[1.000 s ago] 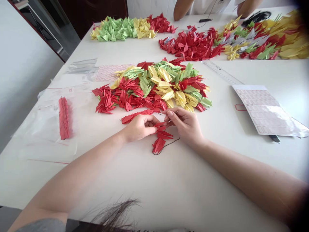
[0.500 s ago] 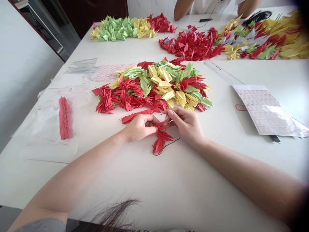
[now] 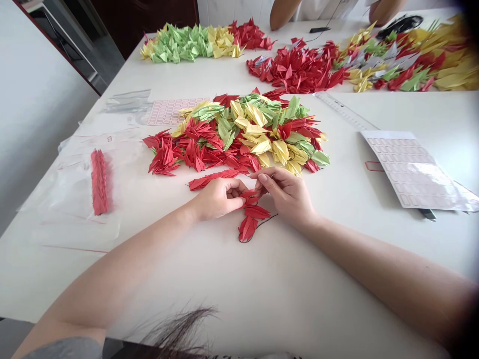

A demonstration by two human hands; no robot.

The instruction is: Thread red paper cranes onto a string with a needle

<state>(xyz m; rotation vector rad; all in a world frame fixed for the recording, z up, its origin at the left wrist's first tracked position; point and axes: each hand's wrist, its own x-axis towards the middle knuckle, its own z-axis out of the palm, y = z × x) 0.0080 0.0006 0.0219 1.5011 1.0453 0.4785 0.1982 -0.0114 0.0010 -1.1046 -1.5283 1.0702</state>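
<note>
My left hand [image 3: 217,198] and my right hand [image 3: 286,192] meet over the white table [image 3: 262,289], both pinched on a short string of red folded paper cranes [image 3: 250,213]. A thin dark thread [image 3: 267,220] trails from the cranes toward my right hand. The lowest crane rests on the table below my fingers. Just beyond my hands lies a flat row of red cranes [image 3: 213,178], and behind it a mixed pile of red, yellow and green cranes [image 3: 239,132].
A bagged red crane stack [image 3: 99,182] lies at the left on clear plastic bags. Sticker sheets [image 3: 413,169] and a ruler [image 3: 342,110] lie at the right. More crane piles [image 3: 299,67] fill the far table, where another person's arms [image 3: 282,12] rest.
My hands have shifted very slightly and the hanging cranes have settled a little lower on the table. Both pinches hold as before.
</note>
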